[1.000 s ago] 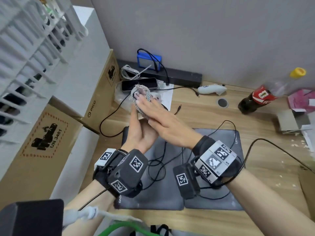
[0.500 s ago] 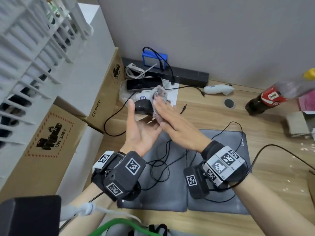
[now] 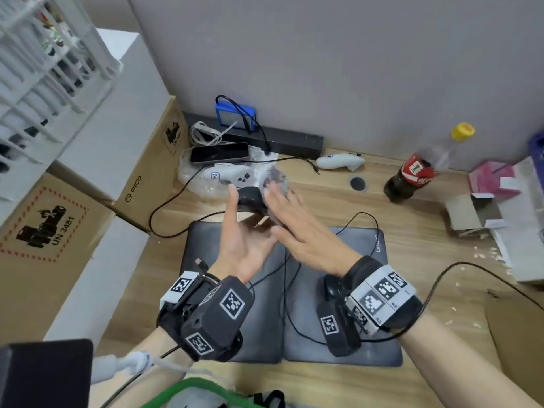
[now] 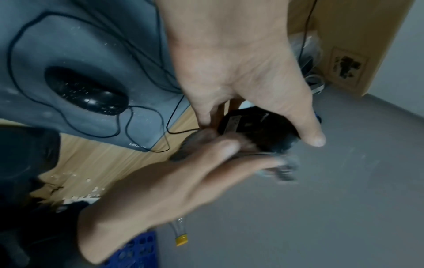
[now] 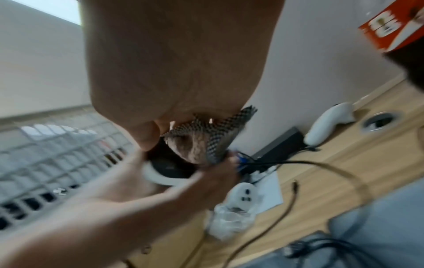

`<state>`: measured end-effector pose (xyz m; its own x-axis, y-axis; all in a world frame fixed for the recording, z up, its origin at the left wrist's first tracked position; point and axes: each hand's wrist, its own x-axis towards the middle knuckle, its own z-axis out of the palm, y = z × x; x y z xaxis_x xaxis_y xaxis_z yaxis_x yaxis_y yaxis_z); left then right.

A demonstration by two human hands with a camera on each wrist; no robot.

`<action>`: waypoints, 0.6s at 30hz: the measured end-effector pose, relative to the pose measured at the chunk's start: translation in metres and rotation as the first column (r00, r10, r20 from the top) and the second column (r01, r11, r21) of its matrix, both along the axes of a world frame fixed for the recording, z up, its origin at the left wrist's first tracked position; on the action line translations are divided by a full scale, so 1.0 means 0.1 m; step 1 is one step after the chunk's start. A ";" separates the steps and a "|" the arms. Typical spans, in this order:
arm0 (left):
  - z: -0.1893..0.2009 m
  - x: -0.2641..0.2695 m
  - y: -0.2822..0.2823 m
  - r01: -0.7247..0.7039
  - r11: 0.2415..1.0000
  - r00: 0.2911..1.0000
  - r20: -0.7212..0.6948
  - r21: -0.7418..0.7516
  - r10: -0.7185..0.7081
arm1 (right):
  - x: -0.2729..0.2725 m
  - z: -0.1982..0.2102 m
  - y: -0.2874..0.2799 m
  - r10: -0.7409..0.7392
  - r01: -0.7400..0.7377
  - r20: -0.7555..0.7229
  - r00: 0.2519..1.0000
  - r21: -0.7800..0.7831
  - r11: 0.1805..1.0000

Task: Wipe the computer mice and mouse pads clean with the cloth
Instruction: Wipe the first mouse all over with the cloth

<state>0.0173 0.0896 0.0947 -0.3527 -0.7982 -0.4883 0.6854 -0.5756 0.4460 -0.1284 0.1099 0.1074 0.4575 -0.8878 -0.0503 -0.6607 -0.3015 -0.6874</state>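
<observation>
Two bare hands are raised together above a wooden surface (image 3: pixel 368 207), each wrist wearing a black camera unit with square markers. Nearest the viewer, two dark grey mouse pads (image 3: pixel 338 334) lie side by side on the surface, crossed by thin black cables. In the left wrist view a second black mouse (image 4: pixel 87 94) rests on one pad, speckled with pale crumbs, not yet wiped by the look of it.

Above the pads, the left hand (image 3: pixel 238 234) is turned palm up, its thumb and fingers wrapped around a black mouse (image 3: pixel 250 198), which is held in the air underside outward. The right hand (image 3: pixel 297 228) lies almost flat, fingers straight, pressing a checkered cloth (image 5: pixel 206 143) against the mouse. The cloth is blurred, which suggests a quick rubbing stroke.

To do this step well, the left hand would need to keep a firm hold while turning the mouse so every face meets the cloth. The trailing cable should stay slack. A folded cloth edge would reach seams and the wheel better than a flat palm.

Farther back sit a white controller (image 3: pixel 232 175), a dark phone (image 3: pixel 219 153), a blue box (image 3: pixel 232 116) against the wall, and a cola bottle (image 3: pixel 418 172) to the right.
</observation>
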 end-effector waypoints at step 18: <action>0.20 -0.47 0.33 -0.028 0.997 0.991 -0.127 0.068 0.037 | -0.35 0.14 0.22 0.135 -0.109 0.118 0.984 -0.199 0.974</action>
